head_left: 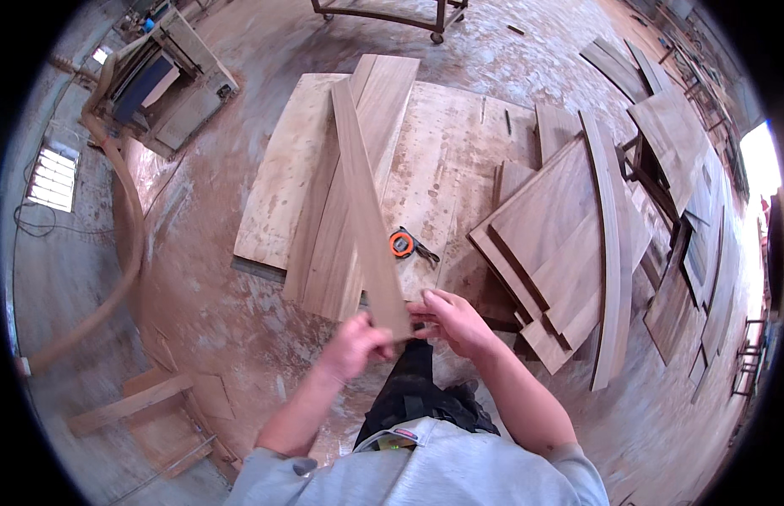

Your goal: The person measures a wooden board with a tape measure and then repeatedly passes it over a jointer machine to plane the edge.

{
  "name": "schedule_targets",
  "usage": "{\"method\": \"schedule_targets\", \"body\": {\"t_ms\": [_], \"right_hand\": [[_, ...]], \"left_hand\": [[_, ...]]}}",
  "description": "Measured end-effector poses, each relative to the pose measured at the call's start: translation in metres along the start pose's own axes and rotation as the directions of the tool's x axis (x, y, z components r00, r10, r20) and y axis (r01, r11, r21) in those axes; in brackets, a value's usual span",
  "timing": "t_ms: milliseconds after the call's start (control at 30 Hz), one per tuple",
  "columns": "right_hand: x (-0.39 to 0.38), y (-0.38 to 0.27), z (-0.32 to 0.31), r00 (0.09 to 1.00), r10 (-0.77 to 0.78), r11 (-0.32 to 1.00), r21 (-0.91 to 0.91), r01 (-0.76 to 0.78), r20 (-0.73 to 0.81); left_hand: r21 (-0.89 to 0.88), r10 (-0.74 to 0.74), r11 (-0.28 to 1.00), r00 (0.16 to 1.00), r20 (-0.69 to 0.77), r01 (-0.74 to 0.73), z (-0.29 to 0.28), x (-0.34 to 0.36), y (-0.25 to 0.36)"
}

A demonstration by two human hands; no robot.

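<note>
A long narrow wooden board (pixel 366 198) runs from the far side of the stack toward me, its near end lying between my hands. My left hand (pixel 354 346), slightly smeared by motion, is closed at the left edge of that end. My right hand (pixel 458 325) is at the opposite edge, fingers partly bent and apart, their tips at or close to the wood. Exactly how far they touch I cannot tell. Under the narrow board lie wider planks (pixel 328 244). An orange and black tape measure (pixel 402 244) rests on the pale sheet just beyond my right hand.
The large pale sheet (pixel 442 135) bears the planks and a thin dark stick (pixel 508 122). Stacked brown panels (pixel 552 236) stand to the right, with more panels (pixel 674 148) beyond. A machine (pixel 168 93) and a hose (pixel 126 194) are at left, a wheeled frame (pixel 392 15) at the back, wood offcuts (pixel 147 405) lower left.
</note>
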State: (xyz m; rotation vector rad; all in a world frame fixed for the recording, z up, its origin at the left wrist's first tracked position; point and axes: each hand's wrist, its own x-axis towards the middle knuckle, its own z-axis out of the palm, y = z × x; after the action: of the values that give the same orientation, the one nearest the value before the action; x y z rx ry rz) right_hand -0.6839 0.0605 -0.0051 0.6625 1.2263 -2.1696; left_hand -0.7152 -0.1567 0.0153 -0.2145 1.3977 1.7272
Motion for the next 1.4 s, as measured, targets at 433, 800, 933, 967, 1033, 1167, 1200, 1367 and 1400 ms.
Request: {"method": "schedule_targets", "body": {"t_ms": [433,800,933,967,1033,1167,1200,1367,1400], "right_hand": [[-0.120,0.025,-0.079,0.981,-0.167,0.915,-0.386,0.116,-0.100],[-0.431,0.269,-0.171,0.458,-0.862,0.286,-0.954,0.089,-0.216],[-0.503,0.361,-0.188,0.132,-0.782,0.586,-0.790,-0.181,-0.610],[-0.518,0.380,-0.190,0.050,-0.755,0.631,-0.745,-0.218,-0.654],[-0.545,0.419,-0.188,-0.118,-0.673,0.728,-0.626,-0.279,-0.730],[-0.578,0.492,-0.167,-0.399,-0.364,0.931,-0.327,-0.160,-0.841],[-0.582,0.503,-0.158,-0.455,-0.215,0.971,-0.237,-0.009,-0.864],[-0.591,0.550,-0.120,-0.429,0.402,0.647,-0.080,0.758,-0.809],[-0.588,0.568,-0.108,-0.366,0.446,0.566,-0.060,0.822,-0.817]], "left_hand": [[0.505,-0.201,0.856,0.970,0.134,0.108,0.141,-0.011,-0.078],[-0.016,0.282,0.959,0.955,0.090,-0.281,0.296,-0.031,-0.119],[-0.098,0.042,0.995,0.893,0.448,0.002,0.435,-0.057,-0.174],[-0.055,-0.033,0.996,0.869,0.493,0.069,0.462,-0.053,-0.192],[0.047,-0.174,0.983,0.817,0.550,0.178,0.518,-0.046,-0.231],[0.180,-0.343,0.937,0.684,0.643,0.301,0.624,-0.059,-0.317],[0.188,-0.381,0.917,0.637,0.670,0.351,0.647,-0.064,-0.342],[0.336,-0.627,0.756,0.473,0.619,0.562,0.756,-0.114,-0.462],[0.372,-0.646,0.739,0.436,0.626,0.561,0.771,-0.125,-0.490]]}}
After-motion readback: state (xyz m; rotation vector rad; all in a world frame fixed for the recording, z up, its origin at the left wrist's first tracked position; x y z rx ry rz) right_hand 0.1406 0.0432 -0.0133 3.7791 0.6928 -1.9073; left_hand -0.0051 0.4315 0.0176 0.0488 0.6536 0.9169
